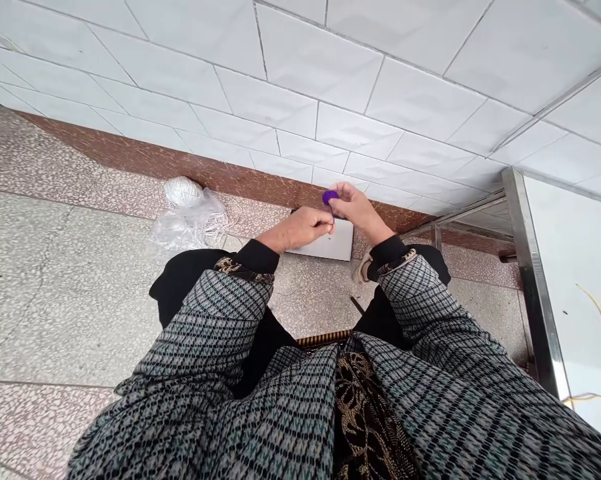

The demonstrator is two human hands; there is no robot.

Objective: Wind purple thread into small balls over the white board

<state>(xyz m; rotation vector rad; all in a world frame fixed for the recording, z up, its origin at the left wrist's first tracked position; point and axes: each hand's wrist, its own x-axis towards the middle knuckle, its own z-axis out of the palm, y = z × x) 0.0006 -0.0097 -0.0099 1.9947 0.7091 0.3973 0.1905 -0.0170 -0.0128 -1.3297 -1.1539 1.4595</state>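
Note:
My right hand (356, 208) pinches a small, round purple bundle that looks like yarn (329, 197) between thumb and fingers. From it a short purple strand (333, 215) runs down to my left hand (303, 227). The left fingers are closed on that strand, with the fist just below and left of the bundle. Beneath both hands a flat white box or board (330, 241) with a dark edge lies on the floor, partly hidden by the left hand.
On the left floor, a white yarn ball (183, 192) sits by a clear plastic bag (180, 230) with white strands. A white tiled wall (360, 127) rises ahead. At right stands a metal-framed white table (575, 227) with a yellow cord (600, 310). My knees flank the box.

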